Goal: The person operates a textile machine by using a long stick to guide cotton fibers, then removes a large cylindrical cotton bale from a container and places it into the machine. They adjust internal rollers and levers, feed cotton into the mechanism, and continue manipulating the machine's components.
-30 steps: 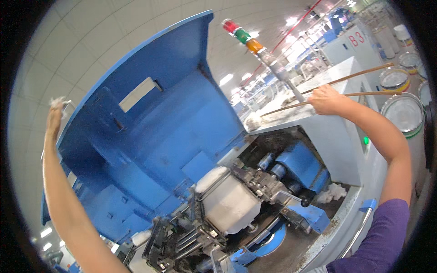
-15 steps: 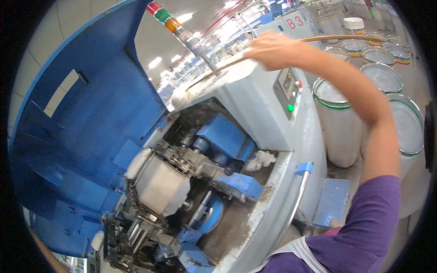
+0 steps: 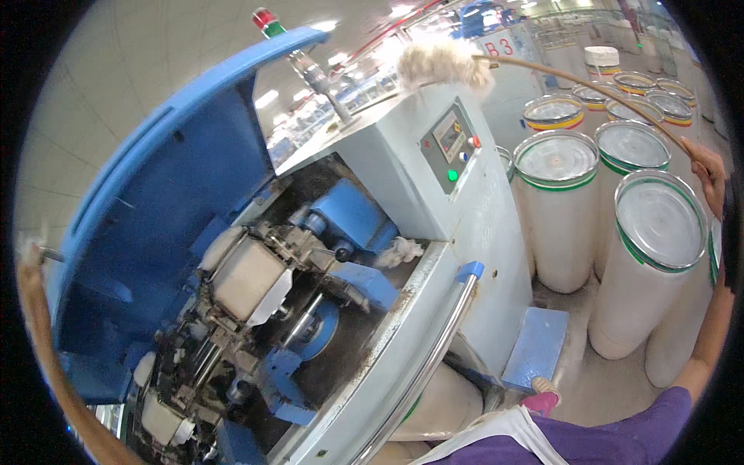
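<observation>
My right hand (image 3: 707, 170) is closed round the long, bowed stick (image 3: 573, 76) of a duster at the far right. Its fluffy, off-white head (image 3: 446, 63) is at the top corner of the machine's grey control housing (image 3: 403, 155). My left hand (image 3: 32, 260), partly blurred at the far left, is at a small metal handle (image 3: 51, 253) on the outer edge of the blue hood (image 3: 167, 217); its fingers look wrapped round it. The raised hood leans over the open machine, where metal rollers and a pale block (image 3: 249, 279) show.
Tall white cans (image 3: 562, 225) with green or yellow bands crowd the right side. A chrome rail (image 3: 426, 353) runs along the machine's front. A blue step (image 3: 536, 349) stands by its base. White fluff (image 3: 399, 252) lies inside, and a signal lamp (image 3: 267, 23) rises behind the hood.
My right hand has swung right and down with the duster, drawing its head across the housing top. The blue hood has tilted lower, and my left hand has come into view at its edge.
</observation>
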The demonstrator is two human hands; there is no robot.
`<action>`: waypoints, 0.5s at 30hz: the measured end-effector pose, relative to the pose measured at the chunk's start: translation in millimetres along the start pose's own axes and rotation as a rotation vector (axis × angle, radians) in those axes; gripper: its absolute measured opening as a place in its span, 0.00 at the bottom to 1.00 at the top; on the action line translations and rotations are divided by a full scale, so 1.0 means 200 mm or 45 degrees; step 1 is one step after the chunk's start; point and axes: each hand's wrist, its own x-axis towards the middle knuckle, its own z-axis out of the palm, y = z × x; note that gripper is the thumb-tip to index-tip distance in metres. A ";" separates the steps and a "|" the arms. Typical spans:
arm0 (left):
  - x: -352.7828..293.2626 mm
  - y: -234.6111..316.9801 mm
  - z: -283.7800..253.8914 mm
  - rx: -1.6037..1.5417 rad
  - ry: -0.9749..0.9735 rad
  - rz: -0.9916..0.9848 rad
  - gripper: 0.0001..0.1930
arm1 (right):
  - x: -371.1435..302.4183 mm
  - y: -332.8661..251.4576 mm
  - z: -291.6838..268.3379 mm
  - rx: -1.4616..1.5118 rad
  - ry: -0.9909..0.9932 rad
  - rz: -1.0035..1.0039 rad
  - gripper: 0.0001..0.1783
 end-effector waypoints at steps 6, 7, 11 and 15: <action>-0.44 0.27 -0.08 -0.234 0.035 -0.116 0.26 | 0.17 -0.10 0.31 0.376 0.292 -0.320 0.20; -0.51 0.34 -0.10 -0.211 -0.020 -0.190 0.23 | 0.22 -0.16 0.38 0.397 0.287 -0.379 0.21; -0.70 0.57 -0.13 -0.356 -0.028 -0.117 0.12 | 0.30 -0.45 0.55 0.735 0.004 -0.361 0.20; -0.92 0.74 -0.13 -0.132 0.047 -0.069 0.04 | 0.57 -0.82 0.58 1.052 -0.354 -0.663 0.21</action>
